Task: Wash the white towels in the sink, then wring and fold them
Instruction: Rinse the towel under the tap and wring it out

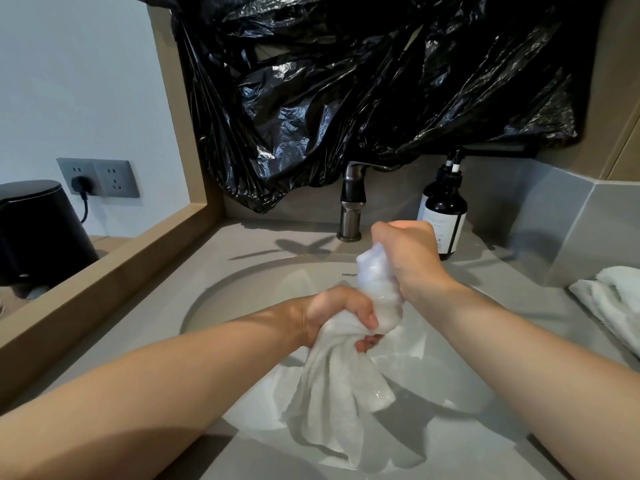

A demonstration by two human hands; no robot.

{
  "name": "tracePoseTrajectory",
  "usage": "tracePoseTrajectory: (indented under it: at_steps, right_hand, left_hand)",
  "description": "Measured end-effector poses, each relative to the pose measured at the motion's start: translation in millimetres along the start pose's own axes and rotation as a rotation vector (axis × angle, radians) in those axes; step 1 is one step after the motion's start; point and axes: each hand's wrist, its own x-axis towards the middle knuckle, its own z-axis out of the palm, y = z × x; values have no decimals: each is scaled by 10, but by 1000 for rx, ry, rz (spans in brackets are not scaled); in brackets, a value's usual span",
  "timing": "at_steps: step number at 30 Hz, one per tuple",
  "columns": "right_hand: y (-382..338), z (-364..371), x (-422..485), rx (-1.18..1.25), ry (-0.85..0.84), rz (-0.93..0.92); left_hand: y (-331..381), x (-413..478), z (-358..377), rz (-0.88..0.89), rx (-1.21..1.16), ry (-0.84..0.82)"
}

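Observation:
A wet white towel is twisted into a rope above the white sink. My left hand grips its lower part, fingers wrapped tight. My right hand is clenched around the upper end, higher and farther back, near the tap. The towel's loose end hangs down from my left hand into the basin. Other white towels lie piled on the grey counter at the right edge.
A dark metal tap stands behind the sink. A dark pump bottle sits right of it. Black plastic sheeting covers the wall above. A black appliance and a wall socket are at the left, behind a wooden ledge.

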Motion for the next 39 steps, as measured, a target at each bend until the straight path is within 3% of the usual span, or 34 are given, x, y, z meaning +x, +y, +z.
tracePoseTrajectory:
  at_steps: [9,13,16,19,21,25,27,29,34,39]
  right_hand:
    - [-123,-9,-17,-9,8,-137]
    - [-32,-23,34,-25,15,-204]
    - [-7,-95,148,-97,-104,-152]
    - [-28,-340,329,-7,-417,91]
    - [-4,-497,438,-10,-566,279]
    - [158,-661,567,-94,-847,550]
    - [244,-671,522,-257,-1028,541]
    - [307,-621,417,-449,-1102,480]
    - [323,-411,120,-647,-940,335]
    - [311,-174,-79,-1105,-725,89]
  left_hand:
    - [66,2,-45,116,-91,-150]
    - [49,0,-82,133,-19,-24]
    - [78,-8,-90,161,131,225]
    - [162,-11,-95,130,485,612]
    - [213,-26,-83,103,807,779]
    - [203,-34,-37,125,1550,756]
    - [158,4,-17,75,1858,692]
    - [169,8,4,38,1986,652]
    - [177,-32,8,-122,1993,697]
    - [145,-49,7,-194,1966,748]
